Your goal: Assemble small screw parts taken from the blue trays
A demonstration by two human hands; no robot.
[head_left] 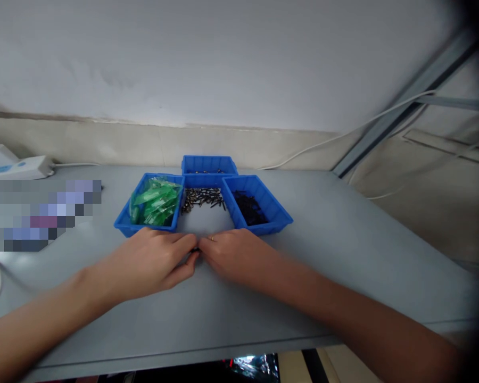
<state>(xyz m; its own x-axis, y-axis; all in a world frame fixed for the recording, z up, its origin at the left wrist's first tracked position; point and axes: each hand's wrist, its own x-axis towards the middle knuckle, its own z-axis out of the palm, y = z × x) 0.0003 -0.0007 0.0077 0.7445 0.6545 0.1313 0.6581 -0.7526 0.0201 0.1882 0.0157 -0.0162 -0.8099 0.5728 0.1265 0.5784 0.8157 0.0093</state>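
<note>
My left hand (155, 260) and my right hand (235, 252) meet at the fingertips just above the table, in front of the bins. Both are closed in a pinch. A small dark piece (195, 249) shows between the left thumb and fingers; most of it is covered, so its kind is unclear. What the right fingers grip is hidden behind the hand. Beyond the hands lies a loose pile of small dark, brassy pin-like parts (203, 198). The left blue bin (122, 223) holds green plastic packets (155, 202). In the right blue bin (275, 210) are thin black pieces (249, 207).
A third blue bin (209, 181) with small parts stands at the back. A white power strip (27, 167) and a pixelated object (56, 215) lie on the left of the grey table (143, 330). White cable (323, 142) runs along the wall to a metal post (387, 114).
</note>
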